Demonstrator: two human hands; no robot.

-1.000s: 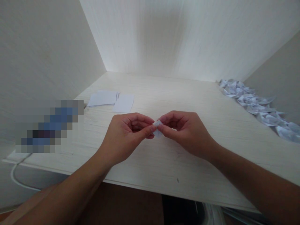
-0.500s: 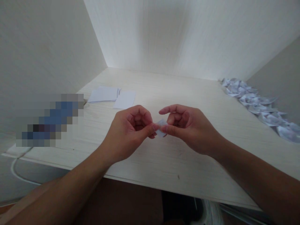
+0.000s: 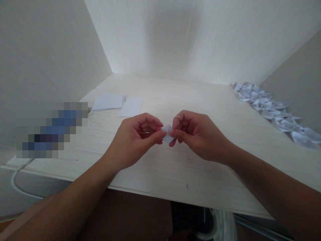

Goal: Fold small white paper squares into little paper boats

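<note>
A small folded piece of white paper (image 3: 168,135), diamond-shaped from above, is held over the table between both hands. My left hand (image 3: 140,140) pinches its left corner between thumb and fingers. On the opposite side, my right hand (image 3: 197,134) grips the right corner, its thumb on top and the other fingers curled. Parts of the paper's edges are hidden under both thumbs.
White paper sheets (image 3: 109,101) lie stacked at the back left, beside a single sheet (image 3: 131,107). Many folded white papers (image 3: 269,108) form a row along the right side. A pixelated blue object (image 3: 55,129) and a white cable (image 3: 15,180) are at the left.
My right index finger, raised before, has curled down towards the paper. The folded paper now shows a clearer diamond between the thumbs. The whole view has shifted slightly.
</note>
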